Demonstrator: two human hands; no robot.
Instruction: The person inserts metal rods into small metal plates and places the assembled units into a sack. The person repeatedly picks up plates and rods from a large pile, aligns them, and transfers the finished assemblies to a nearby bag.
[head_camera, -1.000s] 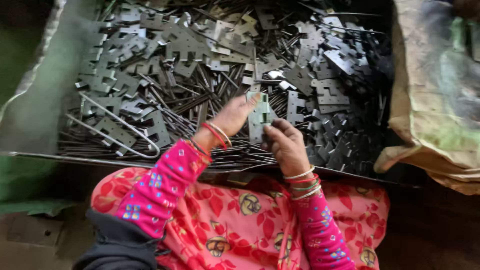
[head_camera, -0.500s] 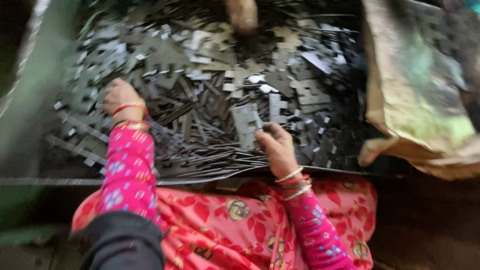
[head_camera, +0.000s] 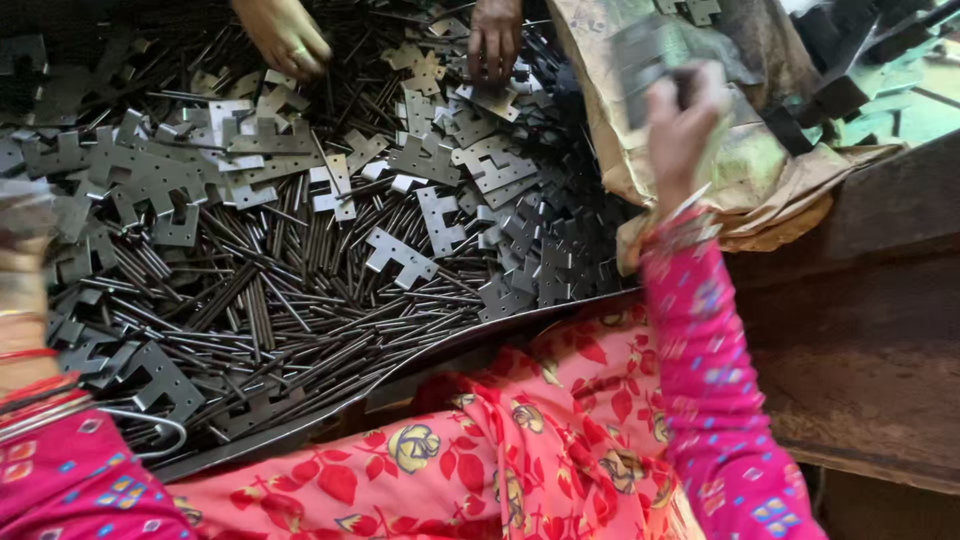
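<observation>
A heap of flat grey notched metal plates (head_camera: 400, 250) and thin dark rods (head_camera: 270, 320) lies in front of me. My right hand (head_camera: 680, 125) is raised at the upper right over a crumpled sack, gripping a blurred grey metal plate (head_camera: 640, 55). At the far left edge, my left hand (head_camera: 25, 230) rests over the heap, blurred, bangles on its wrist; whether it holds anything is unclear. Both my sleeves are pink and patterned.
Another person's two hands (head_camera: 285, 35) (head_camera: 495, 35) reach into the heap from the far side. A brown sack (head_camera: 760, 170) sits at the right, a dark wooden beam (head_camera: 860, 330) beyond it. My red flowered lap (head_camera: 450, 460) is below the sheet's rim (head_camera: 440, 345).
My right hand lifted from the heap and swung up to the right with a plate. My left hand moved further left. The view shifted, and a second hand of the other person came in.
</observation>
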